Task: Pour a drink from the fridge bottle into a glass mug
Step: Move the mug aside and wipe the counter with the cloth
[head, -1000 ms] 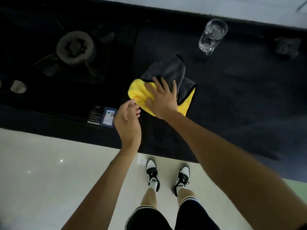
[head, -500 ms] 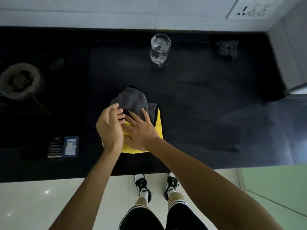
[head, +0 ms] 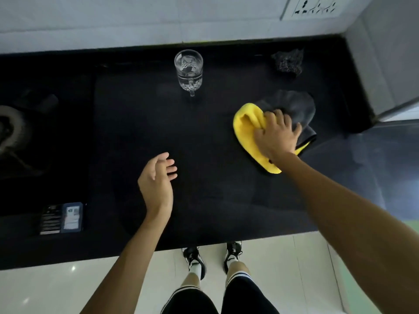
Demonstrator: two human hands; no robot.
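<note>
A clear glass mug [head: 188, 70] holding a clear liquid stands upright at the back of the black counter [head: 204, 189], its handle turned towards me. My right hand [head: 275, 135] presses down on a yellow and grey cloth [head: 248, 130] at the right of the counter, fingers gripping its folds. My left hand [head: 156, 177] hovers open over the bare counter in the middle, holding nothing. No bottle is in view.
A gas burner [head: 9, 130] sits at the far left. A small dark packet [head: 62, 217] lies near the front left edge. A dark scrubber [head: 286, 62] rests at the back right, below a wall socket [head: 314, 6]. A grey wall corner [head: 383, 71] bounds the right.
My right hand has slid the cloth from the middle of the counter to the right. My left hand came off the cloth and now hangs open. The view shifted right.
</note>
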